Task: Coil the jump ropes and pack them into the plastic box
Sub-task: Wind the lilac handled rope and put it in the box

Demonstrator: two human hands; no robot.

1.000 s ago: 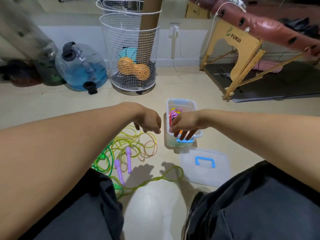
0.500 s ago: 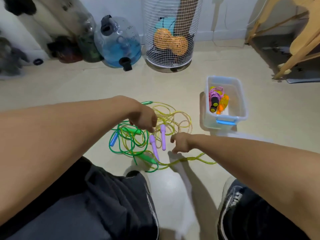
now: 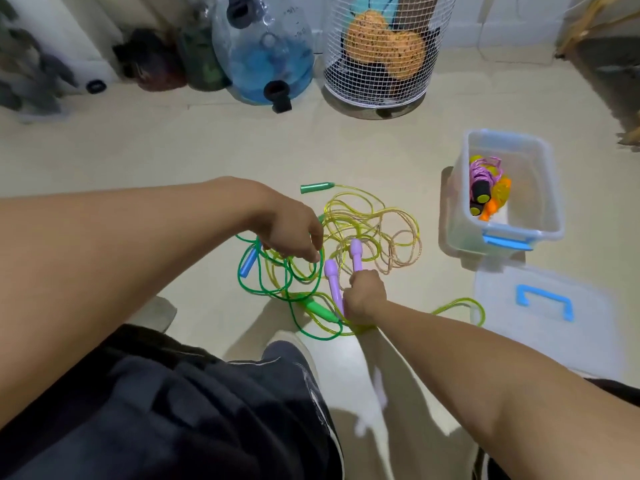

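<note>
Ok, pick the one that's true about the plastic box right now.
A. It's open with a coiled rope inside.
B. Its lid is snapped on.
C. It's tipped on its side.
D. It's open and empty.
A: the plastic box stands upright and open with a coiled rope inside, and its lid lies on the floor beside it.

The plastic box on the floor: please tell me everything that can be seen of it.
The plastic box is a clear, rectangular tub with a rolled rim and a blue latch on its near end. It stands upright and open on the pale floor, to the right of the rope tangle, touched by neither hand. Inside lie a coiled pink rope, black-and-yellow handles and something orange. Its clear lid, with a blue handle, lies flat on the floor just in front of it.
</note>
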